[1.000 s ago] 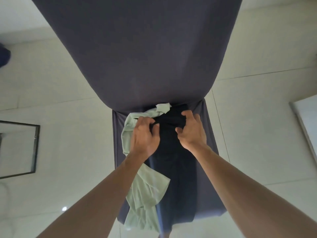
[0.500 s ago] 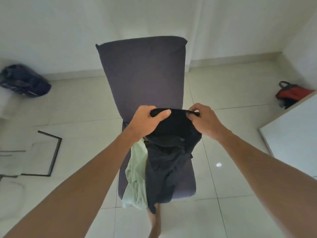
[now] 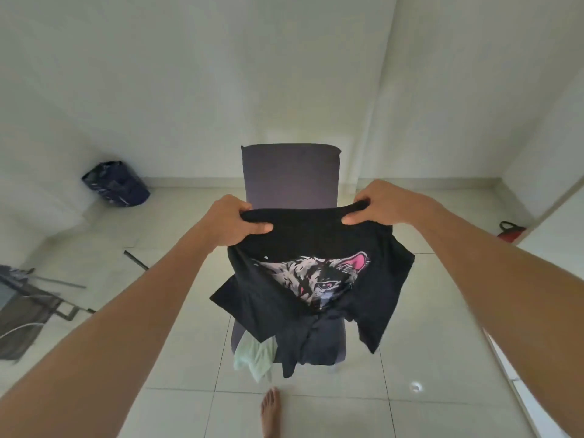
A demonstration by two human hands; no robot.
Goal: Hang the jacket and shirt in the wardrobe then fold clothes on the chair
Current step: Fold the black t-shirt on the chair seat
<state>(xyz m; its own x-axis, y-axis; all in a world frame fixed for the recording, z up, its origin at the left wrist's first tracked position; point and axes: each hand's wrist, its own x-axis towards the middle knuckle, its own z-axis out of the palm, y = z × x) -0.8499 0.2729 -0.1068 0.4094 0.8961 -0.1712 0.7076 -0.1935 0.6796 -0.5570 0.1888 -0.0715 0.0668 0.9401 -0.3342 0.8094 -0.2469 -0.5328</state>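
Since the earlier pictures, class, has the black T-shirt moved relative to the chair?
Yes. The black T-shirt has been lifted off the chair seat, up and toward the person; both hands now hold it spread in the air before the backrest.

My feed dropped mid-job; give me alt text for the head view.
Left hand and right hand hold a black animal-print T-shirt up by its top edge before a dark chair, where a pale green garment remains.
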